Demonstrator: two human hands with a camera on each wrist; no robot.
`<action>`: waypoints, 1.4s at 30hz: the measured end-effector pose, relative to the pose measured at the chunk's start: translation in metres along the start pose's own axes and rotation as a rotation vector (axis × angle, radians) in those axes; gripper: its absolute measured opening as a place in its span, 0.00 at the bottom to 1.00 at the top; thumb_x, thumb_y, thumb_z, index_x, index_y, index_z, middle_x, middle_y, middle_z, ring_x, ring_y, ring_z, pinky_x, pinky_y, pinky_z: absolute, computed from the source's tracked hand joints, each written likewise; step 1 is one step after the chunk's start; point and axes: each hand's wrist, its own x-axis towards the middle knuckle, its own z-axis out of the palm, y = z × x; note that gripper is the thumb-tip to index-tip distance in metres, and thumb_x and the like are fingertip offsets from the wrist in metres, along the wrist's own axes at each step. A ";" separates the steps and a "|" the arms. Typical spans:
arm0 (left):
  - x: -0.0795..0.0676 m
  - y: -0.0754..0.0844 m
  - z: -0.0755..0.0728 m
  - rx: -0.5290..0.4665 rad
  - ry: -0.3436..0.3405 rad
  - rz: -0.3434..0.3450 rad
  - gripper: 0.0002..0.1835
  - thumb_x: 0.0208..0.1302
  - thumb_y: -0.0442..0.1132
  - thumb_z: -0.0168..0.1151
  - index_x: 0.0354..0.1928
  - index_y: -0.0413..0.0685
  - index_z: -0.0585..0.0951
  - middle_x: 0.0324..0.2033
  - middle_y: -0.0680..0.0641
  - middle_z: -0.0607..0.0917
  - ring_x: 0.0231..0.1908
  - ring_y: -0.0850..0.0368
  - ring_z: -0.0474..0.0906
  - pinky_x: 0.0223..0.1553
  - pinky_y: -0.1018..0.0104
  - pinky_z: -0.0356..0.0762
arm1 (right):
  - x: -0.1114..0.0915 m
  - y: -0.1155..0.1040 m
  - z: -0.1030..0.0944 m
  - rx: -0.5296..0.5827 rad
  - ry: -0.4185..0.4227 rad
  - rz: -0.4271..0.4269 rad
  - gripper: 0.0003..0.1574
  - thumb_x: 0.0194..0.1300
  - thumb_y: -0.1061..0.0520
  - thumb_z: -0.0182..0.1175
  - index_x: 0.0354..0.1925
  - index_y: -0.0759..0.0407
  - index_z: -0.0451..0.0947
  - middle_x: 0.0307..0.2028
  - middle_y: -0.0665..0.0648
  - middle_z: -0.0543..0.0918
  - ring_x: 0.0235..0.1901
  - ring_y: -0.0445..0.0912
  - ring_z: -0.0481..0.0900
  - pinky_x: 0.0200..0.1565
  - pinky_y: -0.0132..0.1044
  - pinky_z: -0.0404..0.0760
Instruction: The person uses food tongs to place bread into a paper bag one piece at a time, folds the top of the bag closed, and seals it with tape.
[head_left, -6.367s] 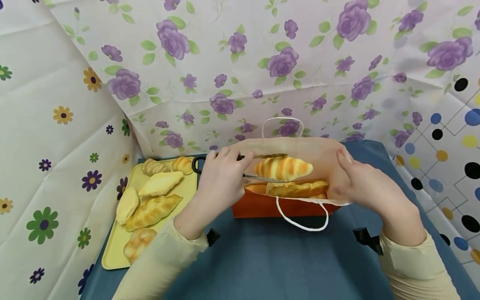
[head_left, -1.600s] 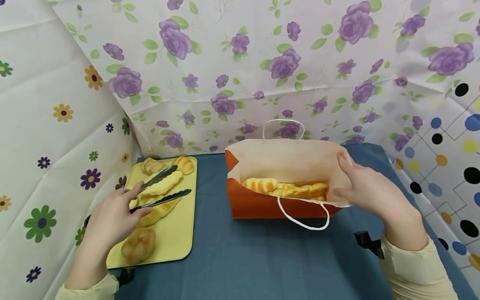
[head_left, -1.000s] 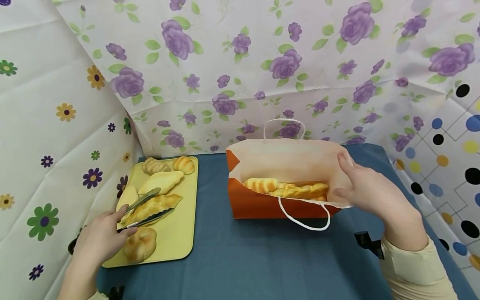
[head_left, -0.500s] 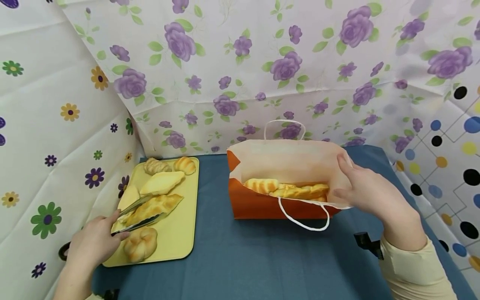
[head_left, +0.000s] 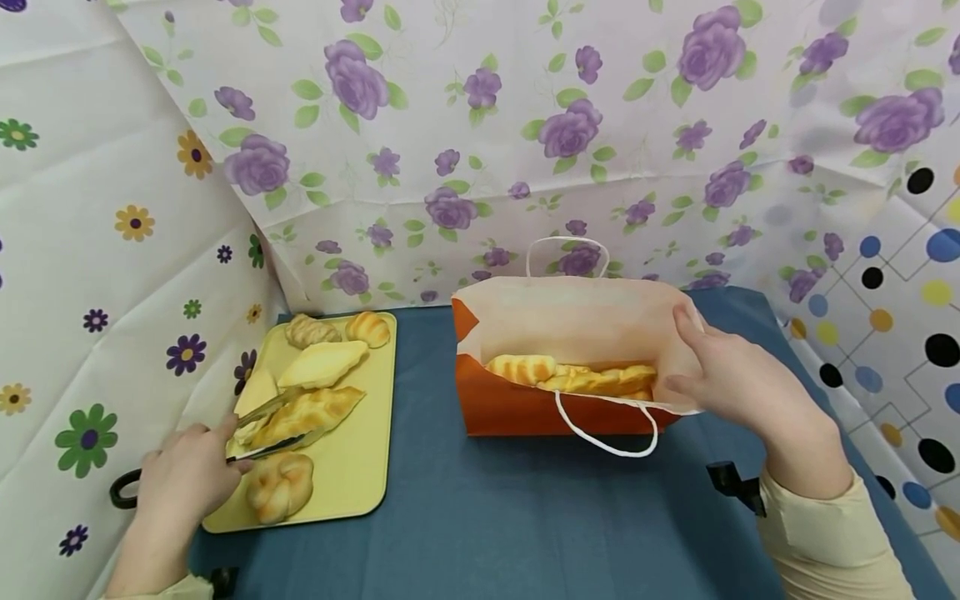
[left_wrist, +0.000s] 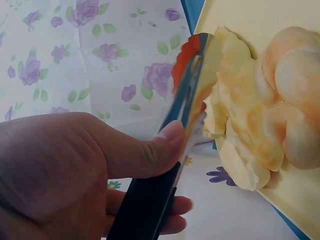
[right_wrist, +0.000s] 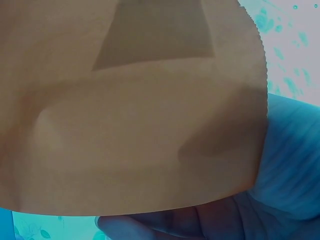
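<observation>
My left hand point(head_left: 183, 471) holds black-handled metal tongs point(head_left: 262, 452) over the left side of the yellow tray point(head_left: 367, 492). The tong arms lie on either side of a long golden bread point(head_left: 322, 410), which rests on the tray. In the left wrist view, the thumb presses on the tongs point(left_wrist: 145, 210) and fingers show behind the handle. At the right, my right hand point(head_left: 742, 383) grips the side of an open orange paper bag point(head_left: 510, 417). Inside the bag lie a striped roll point(head_left: 521, 369) and a long yellow bread point(head_left: 600, 381).
Around the long bread are a knotted round bun point(head_left: 281, 487), a pale pointed bread point(head_left: 322, 364), another pale bread point(head_left: 257, 392), a twisted roll point(head_left: 311, 332) and a small striped roll point(head_left: 367, 329). White cord handles point(head_left: 607, 446) stick out from the bag. Patterned cloth point(head_left: 450, 125) walls the blue table.
The tongs let go of the striped roll, which now lies in the bag. My left hand moved left to the tray, bringing the tongs around the long bread. The right hand stayed on the bag.
</observation>
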 end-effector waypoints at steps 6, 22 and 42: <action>0.001 0.005 -0.003 0.026 -0.040 -0.004 0.40 0.69 0.48 0.74 0.73 0.30 0.71 0.55 0.20 0.78 0.51 0.18 0.73 0.46 0.22 0.68 | 0.001 0.000 0.000 -0.002 -0.007 0.008 0.66 0.75 0.40 0.68 0.86 0.59 0.35 0.81 0.76 0.51 0.66 0.75 0.73 0.59 0.71 0.75; 0.018 0.010 -0.014 0.076 -0.069 0.014 0.37 0.63 0.48 0.77 0.65 0.29 0.77 0.49 0.20 0.81 0.48 0.16 0.75 0.43 0.22 0.73 | 0.002 0.000 0.000 -0.004 -0.010 0.011 0.66 0.75 0.41 0.68 0.86 0.59 0.34 0.81 0.75 0.49 0.68 0.76 0.70 0.61 0.72 0.73; 0.025 0.010 -0.014 0.099 -0.059 0.001 0.32 0.61 0.45 0.78 0.58 0.29 0.79 0.45 0.20 0.81 0.45 0.18 0.77 0.42 0.24 0.74 | 0.003 0.001 -0.001 -0.004 -0.009 0.016 0.66 0.75 0.38 0.67 0.87 0.60 0.36 0.81 0.76 0.51 0.68 0.76 0.70 0.62 0.72 0.72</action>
